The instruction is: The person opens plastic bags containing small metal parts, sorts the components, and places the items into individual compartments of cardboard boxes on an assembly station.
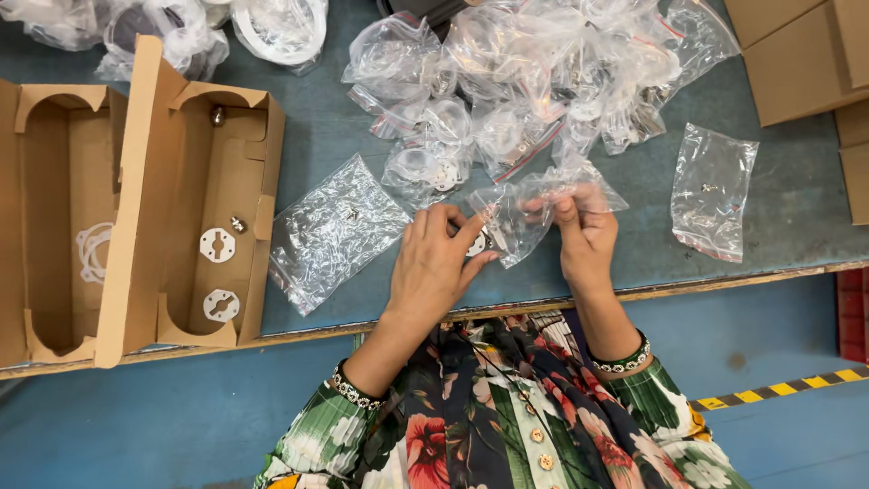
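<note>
We see our left hand (pixel 434 263) and right hand (pixel 584 231) both pinching one small clear crinkled plastic bag (pixel 525 213) above the blue-grey table (pixel 652 258), near its front edge. The left fingers are closed on the lower left corner of the bag, where a small metal part shows through the film. The right fingers are closed on the upper right edge. The bag is soft and shiny, and its long axis runs from lower left to upper right, with the mouth toward the right hand.

Two more flat clear bags lie on the table: one bigger wrinkled bag (pixel 335 231) just left of our left hand, and one smaller bag (pixel 713 190) well apart on the right. Behind them is a loose pile of clear bags (pixel 534 81); we cannot count these.

At the left stand two open brown cardboard boxes (pixel 222 208). In the nearer one we count two white round plastic discs (pixel 217 244).
</note>
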